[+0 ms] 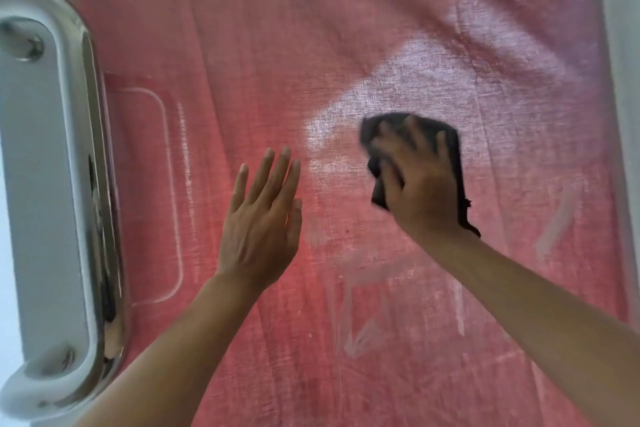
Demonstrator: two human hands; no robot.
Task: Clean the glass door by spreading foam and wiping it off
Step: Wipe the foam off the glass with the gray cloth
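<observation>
The glass door point(346, 28) is filling almost the whole view, standing upright, with its long axis running up and down; a red woven curtain point(242, 45) is being seen through it. Whitish foam film point(433, 80) is lying on the pane in a hazy patch right of centre, with thin streaks lower down toward the right. A dark cloth point(452, 146) is being pressed flat against the glass at the lower edge of that patch, its longer side running roughly up and down. The cloth is being covered by the right hand point(419, 180), whose spread, slightly curled fingers are holding it to the pane; cloth edges are showing above and to the right of the grip, and the hand is blurred. The left hand point(263, 215) is being held released to the left, fingers straight and pointing up; whether it is touching the glass cannot be told. A polished metal handle point(69, 184) is being seen upright at the far left edge.
</observation>
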